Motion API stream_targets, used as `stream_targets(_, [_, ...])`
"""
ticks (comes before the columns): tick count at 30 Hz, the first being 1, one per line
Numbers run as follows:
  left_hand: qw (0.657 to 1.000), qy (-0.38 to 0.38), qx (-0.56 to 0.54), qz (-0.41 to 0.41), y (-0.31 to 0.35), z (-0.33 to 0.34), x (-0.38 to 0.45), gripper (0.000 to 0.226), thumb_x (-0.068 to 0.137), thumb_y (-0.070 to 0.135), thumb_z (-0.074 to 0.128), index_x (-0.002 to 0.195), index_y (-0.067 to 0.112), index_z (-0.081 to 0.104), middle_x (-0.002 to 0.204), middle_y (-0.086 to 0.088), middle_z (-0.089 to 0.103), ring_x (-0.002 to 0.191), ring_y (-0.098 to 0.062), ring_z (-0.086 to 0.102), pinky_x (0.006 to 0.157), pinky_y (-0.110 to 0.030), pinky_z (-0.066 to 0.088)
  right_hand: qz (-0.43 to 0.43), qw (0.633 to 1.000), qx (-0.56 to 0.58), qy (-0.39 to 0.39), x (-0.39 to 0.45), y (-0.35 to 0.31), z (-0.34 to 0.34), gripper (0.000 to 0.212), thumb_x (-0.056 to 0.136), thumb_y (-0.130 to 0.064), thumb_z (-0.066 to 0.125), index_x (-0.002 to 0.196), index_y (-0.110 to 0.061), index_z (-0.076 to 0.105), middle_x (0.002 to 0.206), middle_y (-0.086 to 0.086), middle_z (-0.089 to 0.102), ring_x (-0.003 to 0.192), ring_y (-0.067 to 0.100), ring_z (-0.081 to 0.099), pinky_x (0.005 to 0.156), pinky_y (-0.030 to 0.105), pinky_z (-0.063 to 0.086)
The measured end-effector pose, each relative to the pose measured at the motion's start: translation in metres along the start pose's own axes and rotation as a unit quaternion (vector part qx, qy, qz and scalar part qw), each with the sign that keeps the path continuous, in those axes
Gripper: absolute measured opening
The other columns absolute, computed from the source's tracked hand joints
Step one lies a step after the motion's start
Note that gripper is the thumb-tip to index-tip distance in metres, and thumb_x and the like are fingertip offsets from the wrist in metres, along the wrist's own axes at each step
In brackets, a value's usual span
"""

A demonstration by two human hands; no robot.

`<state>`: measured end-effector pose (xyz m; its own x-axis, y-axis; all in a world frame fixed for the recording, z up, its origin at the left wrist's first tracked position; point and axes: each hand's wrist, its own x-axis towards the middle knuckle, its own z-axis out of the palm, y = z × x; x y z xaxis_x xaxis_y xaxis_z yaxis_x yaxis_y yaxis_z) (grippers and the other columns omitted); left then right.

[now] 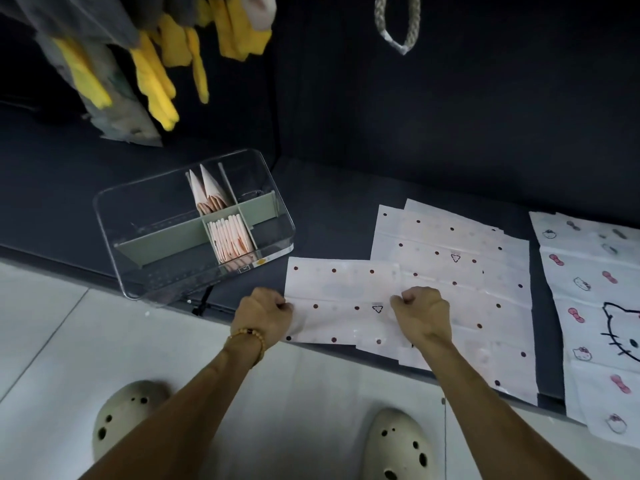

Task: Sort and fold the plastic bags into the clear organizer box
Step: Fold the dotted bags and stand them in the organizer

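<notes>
A white plastic bag with dark red dots (346,299) is lying flat on the dark tabletop (346,209), its near edge reaching the tabletop's front edge. Both hands are gripping it with curled fingers: the left hand (265,315) is pinching the bag's left edge, and the right hand (424,311) is pinching the bag near its middle, just right of a small printed triangle mark. A beaded bracelet (247,341) is sitting on the left wrist.

Just right of this dotted bag and partly under it, a stack of similar dotted bags (478,258) is spreading out flat, overlapping one another. Further right of the dotted bag, beyond that stack, white bags printed with cat faces and pink bows (588,306) are lying flat and running off the frame's right edge.

To the upper left of the dotted bag, near it but not touching, the clear organizer box (194,226) is standing on the tabletop with grey-green dividers (166,242) splitting it into compartments. Folded pinkish-white bags (230,239) are standing on edge in the middle front compartment, and two folded into pointed shapes (206,190) are standing in the compartment behind it.

Far behind the dotted bag, yellow and grey cloths (152,74) are hanging at the top left, and a braided rope loop (398,26) is hanging at the top. Below the dotted bag, on the pale tiled floor (62,327), two cream perforated clogs (128,414) are showing between the forearms.
</notes>
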<state>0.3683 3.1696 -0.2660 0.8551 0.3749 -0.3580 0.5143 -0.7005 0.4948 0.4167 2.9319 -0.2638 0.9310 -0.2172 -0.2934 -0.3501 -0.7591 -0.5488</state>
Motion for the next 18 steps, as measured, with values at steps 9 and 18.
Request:
stream_targets(9, [0.991,0.049,0.122,0.006,0.005,-0.002,-0.01,0.026,0.089,0.045,0.057,0.101,0.021,0.059,0.097,0.0,0.062,0.08,-0.016,0.057,0.072,-0.031,0.053,0.017,1.0,0.011,0.001,0.005,0.002,0.001,0.028,0.087,-0.025,0.062,0.068,-0.005,0.07,0.073,0.005,0.066,0.057,0.009,0.05,0.048,0.019,0.037])
stream_targets(18, [0.911,-0.042,0.194,0.361,-0.016,0.021,-0.023,0.049,0.101,0.036,0.031,0.148,0.022,0.027,0.158,0.007,0.014,0.146,-0.011,0.005,0.119,-0.024,0.005,-0.005,1.0,-0.012,0.008,0.006,0.003,0.003,0.027,0.09,-0.028,0.061,0.068,-0.013,0.066,0.067,-0.003,0.059,0.07,0.021,0.055,0.065,0.022,0.039])
